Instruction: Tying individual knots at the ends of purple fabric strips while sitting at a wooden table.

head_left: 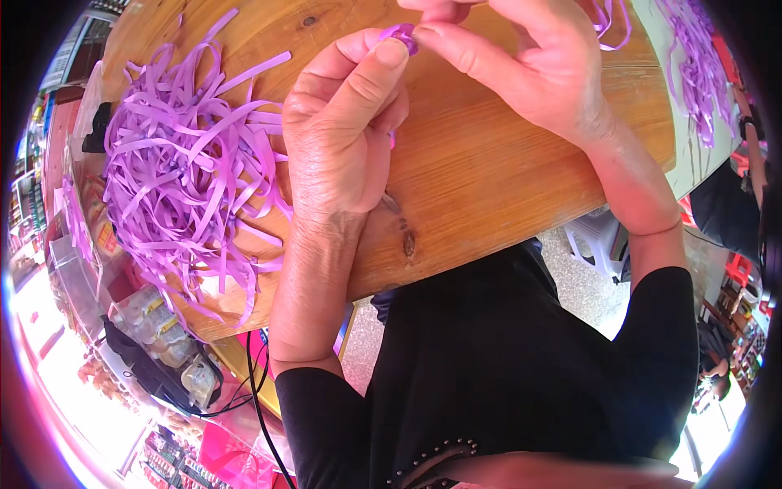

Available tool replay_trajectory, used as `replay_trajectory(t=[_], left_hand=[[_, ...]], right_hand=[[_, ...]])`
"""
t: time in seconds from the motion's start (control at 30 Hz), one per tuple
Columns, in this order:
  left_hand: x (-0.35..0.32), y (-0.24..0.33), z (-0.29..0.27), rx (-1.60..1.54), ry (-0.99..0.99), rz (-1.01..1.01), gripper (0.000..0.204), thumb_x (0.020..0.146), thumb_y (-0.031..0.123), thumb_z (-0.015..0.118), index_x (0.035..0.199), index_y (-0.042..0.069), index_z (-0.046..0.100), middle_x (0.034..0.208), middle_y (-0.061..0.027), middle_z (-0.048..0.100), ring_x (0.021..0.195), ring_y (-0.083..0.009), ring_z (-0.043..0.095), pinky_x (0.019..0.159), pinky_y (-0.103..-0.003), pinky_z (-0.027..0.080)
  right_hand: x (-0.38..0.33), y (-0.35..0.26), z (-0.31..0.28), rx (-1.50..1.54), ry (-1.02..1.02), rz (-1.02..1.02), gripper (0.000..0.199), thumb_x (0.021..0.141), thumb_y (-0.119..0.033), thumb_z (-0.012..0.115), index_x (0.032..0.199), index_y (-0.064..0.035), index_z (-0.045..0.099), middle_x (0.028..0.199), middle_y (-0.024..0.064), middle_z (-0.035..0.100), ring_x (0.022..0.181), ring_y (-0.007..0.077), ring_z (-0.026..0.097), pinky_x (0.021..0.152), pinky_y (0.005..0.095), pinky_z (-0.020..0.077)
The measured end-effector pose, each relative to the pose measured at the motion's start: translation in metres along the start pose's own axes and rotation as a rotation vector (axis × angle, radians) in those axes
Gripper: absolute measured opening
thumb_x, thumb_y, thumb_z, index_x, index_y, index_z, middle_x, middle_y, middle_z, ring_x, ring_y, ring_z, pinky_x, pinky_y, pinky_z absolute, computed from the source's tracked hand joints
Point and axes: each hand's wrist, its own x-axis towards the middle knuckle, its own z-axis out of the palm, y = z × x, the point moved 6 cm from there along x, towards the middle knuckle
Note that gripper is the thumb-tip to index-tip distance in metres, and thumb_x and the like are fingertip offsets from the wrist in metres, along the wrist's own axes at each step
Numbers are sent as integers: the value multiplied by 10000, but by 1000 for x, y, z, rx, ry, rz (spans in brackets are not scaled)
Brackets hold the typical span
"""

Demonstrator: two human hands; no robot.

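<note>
Both hands, left hand [346,122] and right hand [521,61], pinch a small purple strip [399,34] over the tabletop's [489,171] far edge; thin strip may slip or tear if pinched unevenly; strip pile [183,163] near left edge could snag.

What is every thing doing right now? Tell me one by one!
left hand: fingers curled, thumb pinching the small purple piece
right hand: fingertips pinching the same piece
small purple piece: curled up, held between both hands above the table
purple strip pile: loose and tangled, lying on the table
wooden table: flat, bare in the middle
</note>
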Motion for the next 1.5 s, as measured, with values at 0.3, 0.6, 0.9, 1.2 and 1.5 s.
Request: replay_trajectory(t=[0.3,0.6,0.9,1.2,1.5], left_hand=[[-3,2,8,125,-12,-16,101,884,112,571,931,31,608,637,68,394,549,-48,307,496,-192,260],[-5,4,7,197,-115,50,148,883,73,557,999,-2,612,754,16,566,570,-50,398,489,-184,298],[-7,9,7,332,143,72,136,839,16,604,970,-14,623,682,21,558,516,-14,372,443,-156,253],[-10,15,8,400,169,133,71,824,38,638,892,23,649,563,62,470,436,-13,292,403,-187,184],[-10,8,5,285,56,102,102,799,72,684,887,20,681,666,50,581,556,7,412,506,-139,297]], right_hand=[[0,-10,-4,44,-81,-105,138,737,35,664,867,0,637,794,92,609,694,212,582,585,266,452],[-2,13,2,9,-125,12,90,751,2,644,829,-8,601,789,82,605,726,178,593,621,250,455],[-5,23,3,291,-27,-414,66,791,-32,623,841,0,594,804,61,614,750,116,583,675,229,454],[-1,12,-1,422,-51,-346,104,825,-42,623,917,7,619,874,65,622,794,116,588,697,230,464],[0,8,7,-120,-167,-349,277,735,-87,695,1000,-23,642,876,64,606,770,195,560,669,265,432]])
